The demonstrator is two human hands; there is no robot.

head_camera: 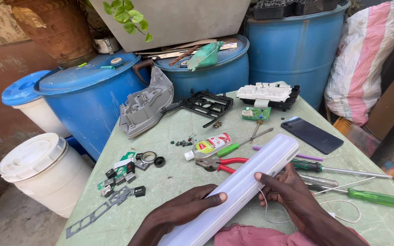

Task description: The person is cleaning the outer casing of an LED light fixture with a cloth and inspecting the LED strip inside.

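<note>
A long white plastic light cover [247, 180] lies slanted across the near part of the green table [178, 123]. My left hand [185, 209] grips its lower left side, thumb on top. My right hand [290, 191] holds its right edge near the middle. Red-handled pliers [220, 164] lie just beyond the cover. A green-handled screwdriver [372, 197] and a thin white wire [343, 212] lie to the right of my right hand.
A black phone [312, 134], a small green circuit board [256, 113], a white and black electronic part [267, 94], a grey plastic housing [144, 107], a glue tube [210, 145] and several small black parts [124, 175] lie on the table. Blue barrels [85, 98] and a white bucket [42, 171] stand around it.
</note>
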